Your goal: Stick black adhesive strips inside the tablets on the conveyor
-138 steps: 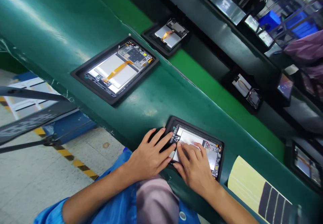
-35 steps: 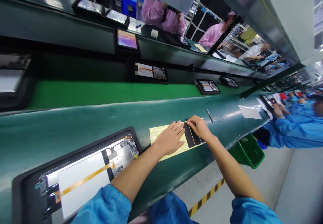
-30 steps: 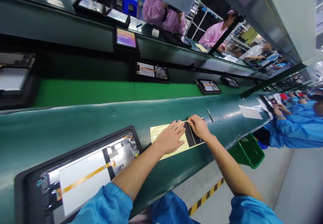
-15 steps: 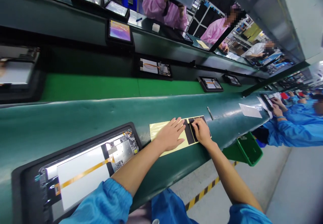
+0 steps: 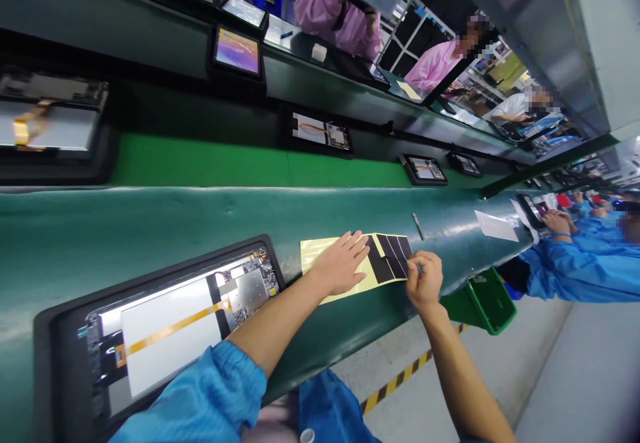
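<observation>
My left hand (image 5: 341, 263) lies flat with fingers spread on a pale yellow backing sheet (image 5: 311, 251), pressing it to the bench. Black adhesive pieces (image 5: 384, 266) cover the sheet's right part, divided by thin yellow lines. A short bare yellow patch shows among them. My right hand (image 5: 425, 280) is closed in a pinch at the sheet's right edge. A thin black adhesive strip, seen nearly edge-on, runs from the sheet to its fingertips. Left of the sheet, an opened tablet (image 5: 170, 343) with an orange ribbon cable rests in a black tray (image 5: 55, 363).
A small pen-like tool (image 5: 418, 226) and a white sheet (image 5: 496, 226) lie further right on the green bench (image 5: 240, 210). Beyond, a green conveyor belt (image 5: 200, 163) carries opened tablets in trays. A green bin (image 5: 493, 303) hangs by the bench edge. Co-workers sit opposite and at right.
My right hand has pulled right, off the black pieces to the sheet's right edge, drawing a strip with it. The left hand stays flat. Trays on the belt have shifted slightly in view.
</observation>
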A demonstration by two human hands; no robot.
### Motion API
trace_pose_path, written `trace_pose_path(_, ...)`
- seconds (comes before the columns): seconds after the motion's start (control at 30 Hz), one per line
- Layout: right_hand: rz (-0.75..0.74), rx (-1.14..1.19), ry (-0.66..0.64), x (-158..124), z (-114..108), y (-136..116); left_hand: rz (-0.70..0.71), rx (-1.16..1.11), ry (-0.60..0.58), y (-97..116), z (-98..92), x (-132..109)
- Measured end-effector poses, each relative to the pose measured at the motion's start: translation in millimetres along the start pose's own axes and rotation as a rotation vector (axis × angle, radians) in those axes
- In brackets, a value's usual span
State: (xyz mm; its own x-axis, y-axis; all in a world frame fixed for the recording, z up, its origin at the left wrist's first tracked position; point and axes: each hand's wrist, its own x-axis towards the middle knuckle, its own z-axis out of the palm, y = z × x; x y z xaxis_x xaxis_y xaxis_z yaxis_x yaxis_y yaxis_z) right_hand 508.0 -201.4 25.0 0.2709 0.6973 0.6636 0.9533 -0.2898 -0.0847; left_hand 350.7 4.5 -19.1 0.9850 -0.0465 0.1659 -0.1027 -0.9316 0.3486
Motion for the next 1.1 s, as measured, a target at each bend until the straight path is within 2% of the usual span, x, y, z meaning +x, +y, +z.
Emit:
trace_pose_path(0.23, -0.030, -0.048, 0.168, 3, -43, -11, -0.010, -0.014, -0.003, 1, -1.2, 1)
trace_pose_path(0.47, -0.118, -0.009, 0.303, 21, -84, -26, -0.016, -0.105, -0.013, 0, -0.3, 2)
trace_pose_path(0.57, -0.142, 0.003, 0.299, 29, -100, -34, -0.015, -0.181, -0.009, -1, -3.9, 2)
trace_pose_path(0.73, -0.154, 0.056, 0.174, 45, -119, -59, -0.046, -0.367, 0.065, -2, -25.7, -2)
trace_pose_path(0.9, -0.230, 0.109, 0.058, 65, -115, -93, -0.137, -0.611, 0.212, 4, -58.8, -11)
trace_pose_path(1.07, -0.278, 0.184, 0.003, 87, -86, -128, -0.138, -0.871, 0.316, 28, -83.2, -42)
trace_pose_path(1.1, -0.284, 0.193, 0.001, 92, -78, -135, -0.111, -1.072, 0.330, 34, -84.8, -51)
